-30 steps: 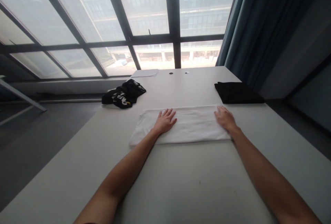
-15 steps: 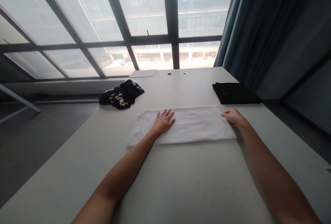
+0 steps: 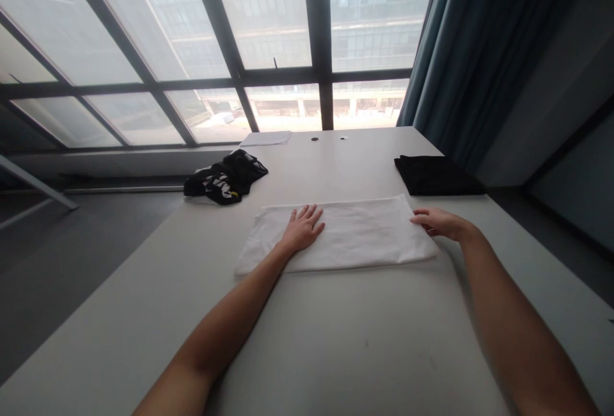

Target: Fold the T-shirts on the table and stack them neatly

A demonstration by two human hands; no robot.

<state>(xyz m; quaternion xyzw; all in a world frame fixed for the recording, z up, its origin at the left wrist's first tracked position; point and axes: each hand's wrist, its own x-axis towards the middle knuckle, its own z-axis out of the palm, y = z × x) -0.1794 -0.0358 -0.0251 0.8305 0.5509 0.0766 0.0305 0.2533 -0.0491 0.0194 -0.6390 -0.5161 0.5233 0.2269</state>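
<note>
A folded white cloth (image 3: 364, 233) lies as a long, flat rectangle across the white table (image 3: 336, 333); I cannot tell which garment or fabric piece it is. My left hand (image 3: 303, 229) rests palm down on its left half, fingers spread. At the cloth's right edge, my right hand (image 3: 437, 221) has its fingers closed on the border, with the fingertips over the top. The underside of that grip is partly hidden.
A crumpled black garment with a white and yellow print (image 3: 225, 179) lies at the back left. Folded black cloth (image 3: 439, 176) sits at the back right. White sheets (image 3: 265, 139) lie at the far edge, near windows and a blue curtain (image 3: 446, 64).
My right wrist has swung outward to the right, and the fingers now point more to the left along the cloth's edge. My left hand stays in place.
</note>
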